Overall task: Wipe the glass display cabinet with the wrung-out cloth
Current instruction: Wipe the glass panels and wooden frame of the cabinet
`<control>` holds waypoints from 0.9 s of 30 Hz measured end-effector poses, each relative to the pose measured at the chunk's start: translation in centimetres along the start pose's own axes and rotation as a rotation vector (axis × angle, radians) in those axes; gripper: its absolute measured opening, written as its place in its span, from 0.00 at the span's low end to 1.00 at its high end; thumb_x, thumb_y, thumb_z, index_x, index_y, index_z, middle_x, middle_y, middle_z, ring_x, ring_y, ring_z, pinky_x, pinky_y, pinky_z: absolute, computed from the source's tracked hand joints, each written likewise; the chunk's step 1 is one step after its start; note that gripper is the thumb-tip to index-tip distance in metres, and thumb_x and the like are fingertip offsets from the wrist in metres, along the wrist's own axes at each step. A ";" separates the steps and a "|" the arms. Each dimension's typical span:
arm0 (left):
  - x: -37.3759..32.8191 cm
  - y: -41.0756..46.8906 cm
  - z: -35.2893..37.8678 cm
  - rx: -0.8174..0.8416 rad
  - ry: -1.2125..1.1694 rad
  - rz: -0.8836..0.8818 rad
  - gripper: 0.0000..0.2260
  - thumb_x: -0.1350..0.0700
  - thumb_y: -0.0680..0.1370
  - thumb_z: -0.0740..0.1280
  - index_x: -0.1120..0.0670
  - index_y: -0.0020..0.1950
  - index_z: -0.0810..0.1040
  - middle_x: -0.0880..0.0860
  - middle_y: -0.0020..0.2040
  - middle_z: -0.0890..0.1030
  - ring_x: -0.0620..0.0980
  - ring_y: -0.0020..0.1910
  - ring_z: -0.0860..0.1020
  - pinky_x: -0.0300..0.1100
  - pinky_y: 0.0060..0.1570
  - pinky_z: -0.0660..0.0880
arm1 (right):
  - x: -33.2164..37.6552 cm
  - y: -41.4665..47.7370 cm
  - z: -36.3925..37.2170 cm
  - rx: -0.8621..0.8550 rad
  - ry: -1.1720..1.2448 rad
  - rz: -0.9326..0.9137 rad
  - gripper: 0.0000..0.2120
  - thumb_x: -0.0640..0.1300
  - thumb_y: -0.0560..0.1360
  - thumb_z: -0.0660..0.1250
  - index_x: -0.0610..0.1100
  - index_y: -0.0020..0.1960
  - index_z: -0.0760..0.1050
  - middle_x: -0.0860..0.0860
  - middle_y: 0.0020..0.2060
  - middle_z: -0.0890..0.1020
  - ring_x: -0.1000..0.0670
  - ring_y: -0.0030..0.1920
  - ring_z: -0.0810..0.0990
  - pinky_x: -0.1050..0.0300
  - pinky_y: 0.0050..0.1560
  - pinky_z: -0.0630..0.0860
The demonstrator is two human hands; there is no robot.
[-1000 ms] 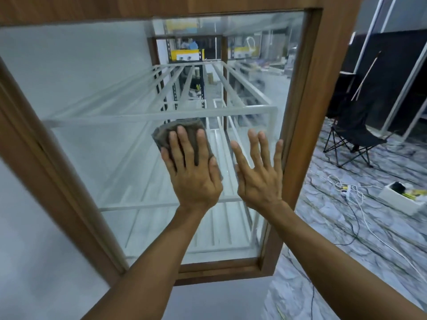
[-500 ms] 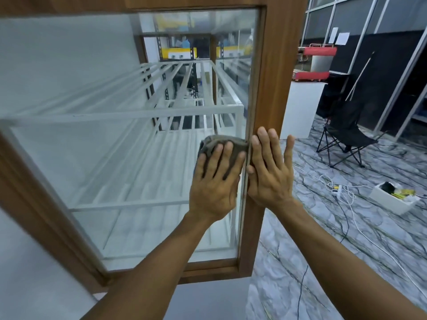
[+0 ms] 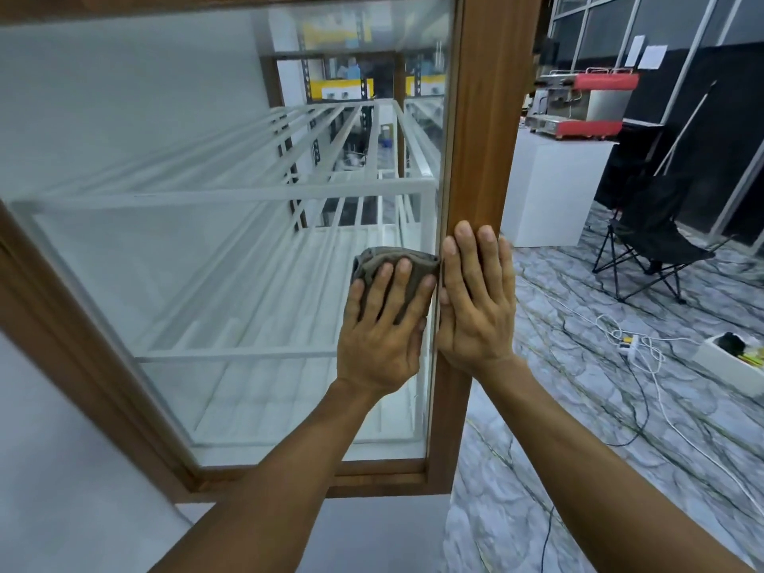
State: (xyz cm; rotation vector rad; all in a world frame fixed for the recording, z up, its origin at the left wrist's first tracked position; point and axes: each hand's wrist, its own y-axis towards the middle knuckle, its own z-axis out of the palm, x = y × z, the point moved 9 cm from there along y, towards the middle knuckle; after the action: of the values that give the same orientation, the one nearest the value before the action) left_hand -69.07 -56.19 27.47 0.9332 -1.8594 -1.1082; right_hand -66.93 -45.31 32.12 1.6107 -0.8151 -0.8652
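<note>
While the left hand (image 3: 382,330) presses the grey cloth (image 3: 395,258) flat-fingered against the glass pane (image 3: 198,291) at its right edge, the right hand (image 3: 477,312) lies flat, fingers straight, on the upright wooden frame (image 3: 492,138) alongside, the pane's width running leftward, white racks (image 3: 289,195) beyond.

There's the grey-brown cloth (image 3: 397,262), bunched and pressed flat on the glass under the left hand (image 3: 384,337), tight against the right upright. The cabinet (image 3: 488,117) is wood-framed, with white slatted shelves behind its pane.
</note>
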 end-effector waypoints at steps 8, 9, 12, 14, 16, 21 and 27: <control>-0.3 3.1 -1.0 -0.046 -0.092 -0.155 0.25 0.48 0.87 0.52 0.50 0.84 0.51 0.53 0.85 0.42 0.53 0.84 0.45 0.55 0.82 0.44 | -0.1 -0.1 -0.1 -0.010 -0.006 0.001 0.26 0.40 0.84 0.52 0.40 0.82 0.55 0.50 0.83 0.52 0.46 0.83 0.52 0.33 0.77 0.60; -0.2 3.8 -1.1 -0.053 -0.091 -0.161 0.26 0.47 0.87 0.52 0.51 0.84 0.52 0.53 0.85 0.42 0.53 0.84 0.45 0.55 0.82 0.44 | -0.1 -0.1 -0.1 -0.005 -0.014 0.005 0.27 0.41 0.84 0.52 0.41 0.82 0.54 0.50 0.83 0.52 0.46 0.83 0.51 0.33 0.77 0.60; -0.1 2.2 -0.8 -0.043 -0.067 -0.085 0.28 0.48 0.86 0.55 0.51 0.85 0.49 0.55 0.85 0.44 0.55 0.84 0.46 0.55 0.82 0.44 | 0.3 -0.1 0.0 -0.001 -0.052 0.051 0.27 0.40 0.84 0.52 0.40 0.82 0.53 0.51 0.83 0.50 0.46 0.83 0.50 0.30 0.76 0.60; 0.4 -1.1 -0.5 0.007 -0.038 -0.012 0.28 0.49 0.86 0.55 0.51 0.85 0.49 0.55 0.85 0.44 0.55 0.84 0.46 0.55 0.82 0.44 | 0.7 0.0 0.1 0.008 -0.084 0.100 0.27 0.39 0.83 0.54 0.37 0.81 0.53 0.50 0.84 0.49 0.46 0.83 0.49 0.29 0.77 0.57; 2.0 -3.2 -0.9 0.037 0.002 -0.001 0.28 0.49 0.87 0.53 0.49 0.85 0.48 0.55 0.86 0.44 0.54 0.84 0.45 0.54 0.82 0.43 | 1.4 -0.1 0.2 0.023 -0.092 0.172 0.27 0.38 0.83 0.53 0.35 0.80 0.52 0.49 0.83 0.47 0.45 0.83 0.46 0.30 0.79 0.51; 6.4 0.6 -3.0 -0.054 -0.057 -0.270 0.29 0.47 0.87 0.51 0.50 0.85 0.43 0.53 0.85 0.39 0.54 0.84 0.41 0.56 0.82 0.42 | 6.3 -0.1 2.8 0.085 -0.042 0.155 0.28 0.39 0.83 0.51 0.37 0.82 0.48 0.45 0.82 0.48 0.46 0.83 0.44 0.40 0.82 0.43; 11.1 -4.6 -4.3 0.015 -0.010 -0.149 0.28 0.47 0.87 0.51 0.49 0.85 0.45 0.53 0.85 0.41 0.54 0.84 0.43 0.54 0.82 0.42 | 10.7 -1.3 7.7 0.234 0.029 0.102 0.28 0.44 0.86 0.47 0.42 0.83 0.43 0.47 0.83 0.42 0.45 0.83 0.42 0.39 0.81 0.39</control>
State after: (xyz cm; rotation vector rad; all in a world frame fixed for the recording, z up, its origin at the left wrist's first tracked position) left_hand -69.23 -68.99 27.32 1.0913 -1.8318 -1.1907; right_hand -68.14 -57.96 28.33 1.7632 -0.9981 -0.6924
